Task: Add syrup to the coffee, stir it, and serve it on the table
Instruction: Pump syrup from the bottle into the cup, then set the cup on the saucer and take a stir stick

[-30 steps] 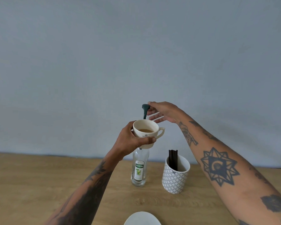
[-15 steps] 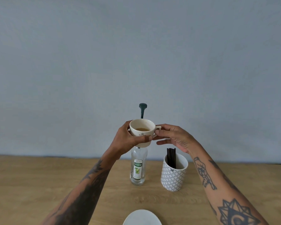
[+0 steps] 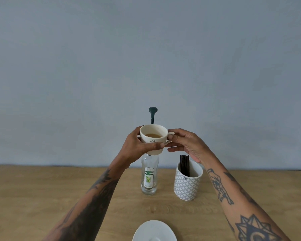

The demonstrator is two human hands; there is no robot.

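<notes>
A cream coffee cup [image 3: 153,140] with brown coffee in it is held up in the air above the table. My left hand [image 3: 137,146] wraps around its left side and bottom. My right hand [image 3: 186,145] pinches the cup's handle on the right. Behind and under the cup stands a clear syrup bottle [image 3: 149,178] with a green label; its dark pump head [image 3: 153,113] rises above the cup's rim. A white saucer [image 3: 154,231] lies at the near edge of the wooden table [image 3: 42,197].
A white patterned holder [image 3: 188,183] with several dark stir sticks [image 3: 184,165] stands right of the bottle, just under my right wrist. A grey wall fills the background.
My right hand left the pump head, came down and took the cup's handle. The cup shifted slightly left and down in my left hand.
</notes>
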